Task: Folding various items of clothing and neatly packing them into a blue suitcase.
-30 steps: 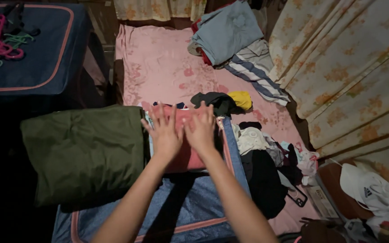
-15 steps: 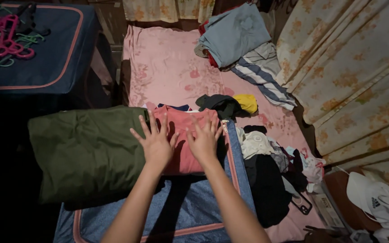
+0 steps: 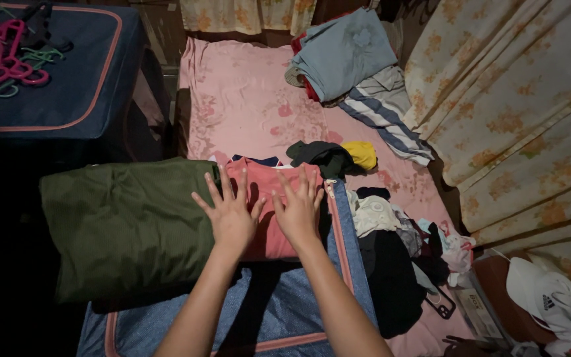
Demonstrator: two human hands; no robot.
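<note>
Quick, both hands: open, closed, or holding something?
Left hand: open, fingers spread, flat on the folded red garment, gripping nothing.
Right hand: open, fingers spread, also flat on the red garment, gripping nothing.

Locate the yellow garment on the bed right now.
In the head view, the yellow garment lies right of centre on the pink sheet, against a dark crumpled garment, beyond the right hand.

Both hands point(image 3: 266, 215) flat on folded red garment point(image 3: 266, 198)
</note>
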